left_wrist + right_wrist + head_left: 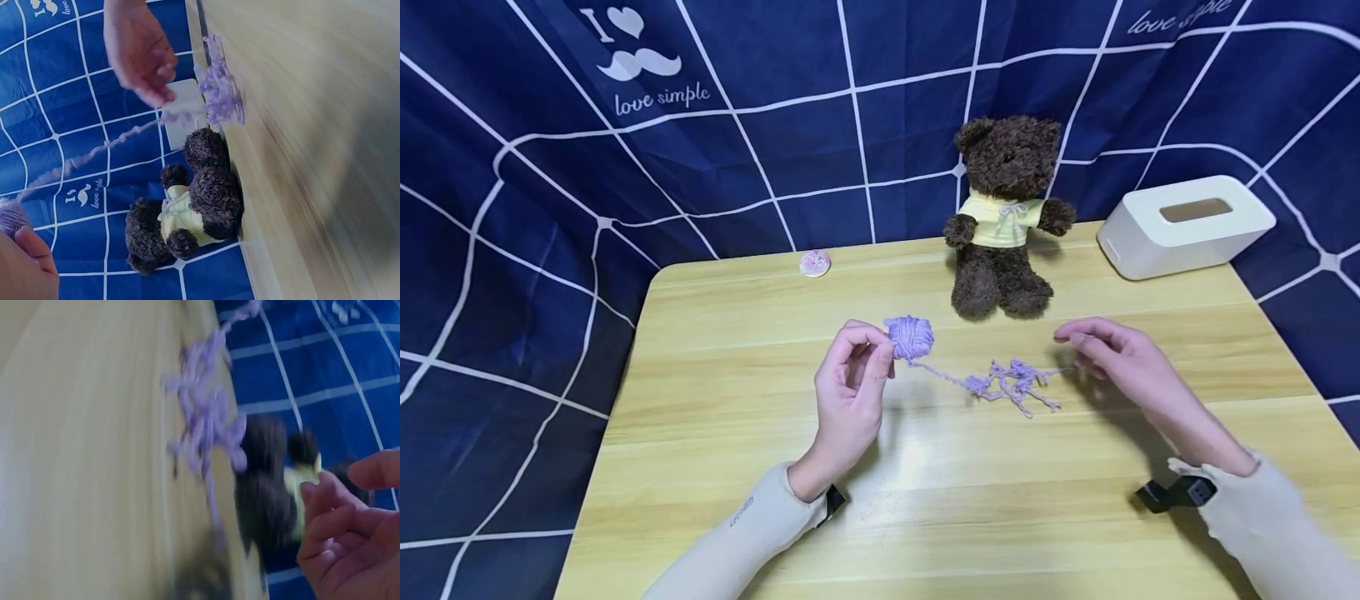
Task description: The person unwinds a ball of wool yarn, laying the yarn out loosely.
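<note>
A small wound ball of purple yarn (912, 337) is pinched between the thumb and fingers of my left hand (850, 387), raised over the table. From the ball a kinked strand (106, 147) runs right to a loose tangle of the same yarn (1015, 383). My right hand (1120, 358) hovers just right of the tangle, its fingers loosely bent. In the right wrist view, thumb and fingertips (322, 481) are apart with nothing between them, and the yarn's tail (214, 512) lies away from them. Part of the ball is outside the left wrist view.
Behind the tangle sits a brown teddy bear (1006, 217) in a yellow shirt. A white tissue box (1183, 237) stands at the back right of the wooden table (715, 375). A round pink patterned item (815, 263) lies near the back edge. Blue gridded cloth (790, 142) hangs around the table.
</note>
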The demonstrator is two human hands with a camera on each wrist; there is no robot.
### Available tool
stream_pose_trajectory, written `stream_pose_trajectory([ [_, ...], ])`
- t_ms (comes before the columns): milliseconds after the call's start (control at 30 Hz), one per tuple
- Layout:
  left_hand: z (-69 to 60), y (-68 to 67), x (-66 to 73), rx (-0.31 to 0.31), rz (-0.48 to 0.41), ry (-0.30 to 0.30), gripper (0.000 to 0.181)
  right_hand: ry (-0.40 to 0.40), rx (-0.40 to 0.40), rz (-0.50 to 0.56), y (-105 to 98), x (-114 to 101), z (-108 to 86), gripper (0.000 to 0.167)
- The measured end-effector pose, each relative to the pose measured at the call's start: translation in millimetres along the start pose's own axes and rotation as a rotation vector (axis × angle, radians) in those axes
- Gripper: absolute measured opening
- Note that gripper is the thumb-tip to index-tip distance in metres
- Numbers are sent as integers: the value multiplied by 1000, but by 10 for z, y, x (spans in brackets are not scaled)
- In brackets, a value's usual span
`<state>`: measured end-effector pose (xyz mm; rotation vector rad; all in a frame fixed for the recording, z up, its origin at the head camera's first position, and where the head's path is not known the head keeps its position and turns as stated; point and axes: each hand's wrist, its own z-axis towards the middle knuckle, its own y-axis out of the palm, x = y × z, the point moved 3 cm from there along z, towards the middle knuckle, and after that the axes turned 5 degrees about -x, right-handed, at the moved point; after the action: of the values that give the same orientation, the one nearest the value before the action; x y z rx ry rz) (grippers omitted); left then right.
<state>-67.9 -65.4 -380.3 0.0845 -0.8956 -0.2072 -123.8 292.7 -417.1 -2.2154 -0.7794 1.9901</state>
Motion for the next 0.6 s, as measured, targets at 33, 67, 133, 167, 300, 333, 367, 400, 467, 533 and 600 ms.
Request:
stream_pose_trajectory([
  [33,-2,4,2,-1,0,-2,16,-20,-2,17,75,-62,0,21],
  [67,-3,8,3,-3,0,-3,16,-38,-5,49,147,-123,0,22],
  [133,-3,18,5,-6,1,-3,15,-70,-10,135,281,-243,5,24],
  [167,-3,23,6,-7,2,-2,15,-89,-11,180,348,-299,9,26],
  [300,-7,44,9,-8,9,-5,12,-166,-48,298,618,-479,30,25],
  [333,-8,49,10,-8,11,-7,11,-185,-68,302,695,-516,39,25],
  [367,-11,53,10,-8,14,-8,11,-203,-90,300,772,-549,46,26],
  [400,-14,58,9,-7,16,-9,10,-215,-121,302,848,-577,53,27],
  [467,-19,68,9,-8,18,-10,10,-223,-182,319,991,-622,62,29],
  [533,-23,77,8,-8,20,-9,10,-217,-239,338,1111,-649,63,31],
  [600,-28,83,8,-8,21,-10,11,-200,-280,366,1199,-669,51,31],
])
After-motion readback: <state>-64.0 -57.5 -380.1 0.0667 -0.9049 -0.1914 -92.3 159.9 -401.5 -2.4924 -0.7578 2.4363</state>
